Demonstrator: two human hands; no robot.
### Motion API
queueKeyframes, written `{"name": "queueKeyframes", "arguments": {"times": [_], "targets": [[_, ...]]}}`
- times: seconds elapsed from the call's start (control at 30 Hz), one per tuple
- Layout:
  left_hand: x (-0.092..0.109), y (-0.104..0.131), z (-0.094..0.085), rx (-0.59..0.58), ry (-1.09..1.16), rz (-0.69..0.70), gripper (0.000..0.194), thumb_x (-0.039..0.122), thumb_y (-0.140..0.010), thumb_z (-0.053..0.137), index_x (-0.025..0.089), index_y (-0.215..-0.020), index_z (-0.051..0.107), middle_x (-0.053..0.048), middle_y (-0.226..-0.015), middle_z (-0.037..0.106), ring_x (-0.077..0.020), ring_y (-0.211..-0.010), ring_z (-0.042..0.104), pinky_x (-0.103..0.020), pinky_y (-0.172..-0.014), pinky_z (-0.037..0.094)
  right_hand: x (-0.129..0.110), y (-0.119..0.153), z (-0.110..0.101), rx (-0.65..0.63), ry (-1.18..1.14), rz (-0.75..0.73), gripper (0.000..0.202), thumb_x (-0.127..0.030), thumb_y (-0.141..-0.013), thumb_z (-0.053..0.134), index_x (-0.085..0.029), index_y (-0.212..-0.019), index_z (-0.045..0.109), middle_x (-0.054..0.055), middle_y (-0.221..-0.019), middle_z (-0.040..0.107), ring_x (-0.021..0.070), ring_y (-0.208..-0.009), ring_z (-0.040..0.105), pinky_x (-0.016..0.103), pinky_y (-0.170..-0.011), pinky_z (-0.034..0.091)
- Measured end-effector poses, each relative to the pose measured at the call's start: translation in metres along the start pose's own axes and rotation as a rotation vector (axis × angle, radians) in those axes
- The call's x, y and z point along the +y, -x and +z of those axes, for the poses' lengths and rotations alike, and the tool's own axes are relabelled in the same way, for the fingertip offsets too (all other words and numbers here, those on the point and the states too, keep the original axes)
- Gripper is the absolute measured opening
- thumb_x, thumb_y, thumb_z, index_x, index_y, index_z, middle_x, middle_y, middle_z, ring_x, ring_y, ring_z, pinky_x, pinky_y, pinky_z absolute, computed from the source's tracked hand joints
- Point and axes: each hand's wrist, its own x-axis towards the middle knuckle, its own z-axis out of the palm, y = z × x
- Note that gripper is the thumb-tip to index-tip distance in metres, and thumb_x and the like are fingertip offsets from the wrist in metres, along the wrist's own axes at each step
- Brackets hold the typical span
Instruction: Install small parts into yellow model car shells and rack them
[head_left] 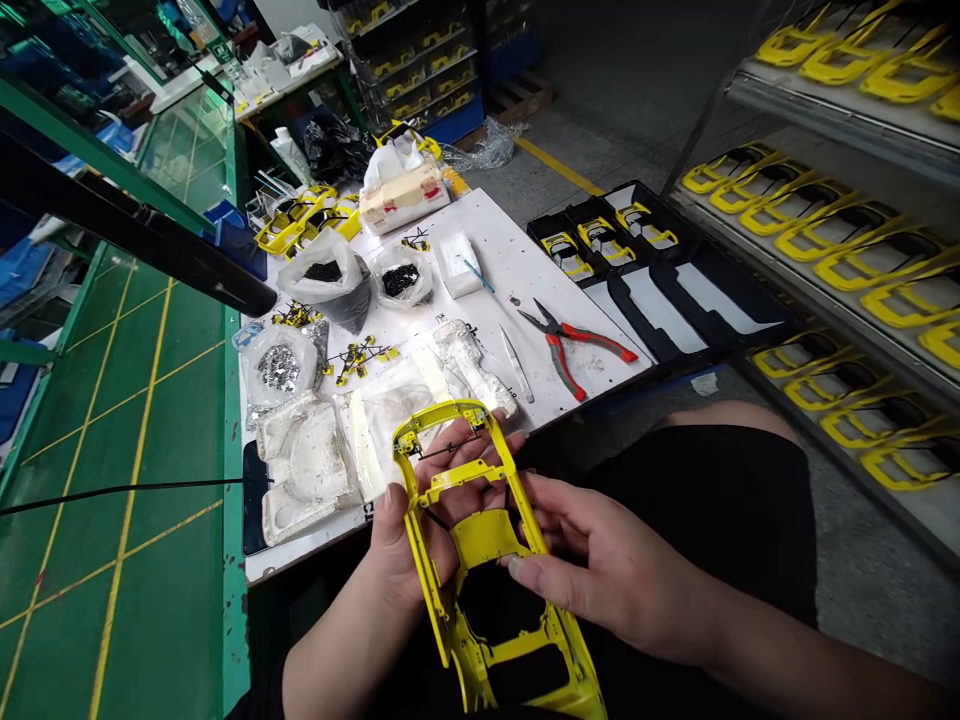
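Note:
A yellow plastic car body shell point(480, 532) with large cut-outs is held low in front of me, over my lap. My left hand point(409, 540) wraps its left side, thumb on the outer rail and fingers showing behind the openings. From the right, my right hand point(600, 560) grips the opposite rail, thumb lying over the inner edge. Thin black rods cross the shell near its far end. Just beyond it on the white table lie two white plaster-like moulds point(304, 470) point(480, 370), tweezers point(516, 362) and red-handled pliers point(574, 345).
Bags of small black parts point(326, 275) point(401, 277) and one of silvery bits point(281, 370) stand on the table. A tissue box point(405, 195) sits behind. At right, a rack point(750, 90) holds several yellow shells beside a black tray point(634, 280). A green conveyor point(112, 450) runs left.

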Motion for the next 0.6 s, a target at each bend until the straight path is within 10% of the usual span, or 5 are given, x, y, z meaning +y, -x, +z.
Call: {"name": "queueKeyframes", "arguments": {"times": [0.37,0.6], "targets": [[-0.003,0.003,-0.015,-0.135,0.016,-0.058,0.088,0.073,-0.059,0.109,0.039,-0.135,0.078,-0.012,-0.148,0.075,-0.0456,-0.144,0.068,-0.071,-0.117,0.056,0.002,-0.002,0.0,-0.031,0.029,-0.009,0.059,-0.048,-0.107,0.081,-0.031,-0.162,0.064,0.006,-0.135,0.077,0.0221,-0.109,0.074,0.042,-0.106,0.061],[-0.008,0.013,-0.04,-0.083,0.077,0.035,0.083,0.086,-0.073,0.094,0.043,-0.142,0.076,-0.01,-0.146,0.076,-0.0418,-0.131,0.075,-0.065,-0.111,0.061,-0.006,-0.011,-0.002,-0.033,0.337,0.02,0.041,-0.061,-0.111,0.07,-0.024,-0.126,0.082,0.005,-0.115,0.082,0.0242,-0.1,0.076,0.031,-0.083,0.058]]}}
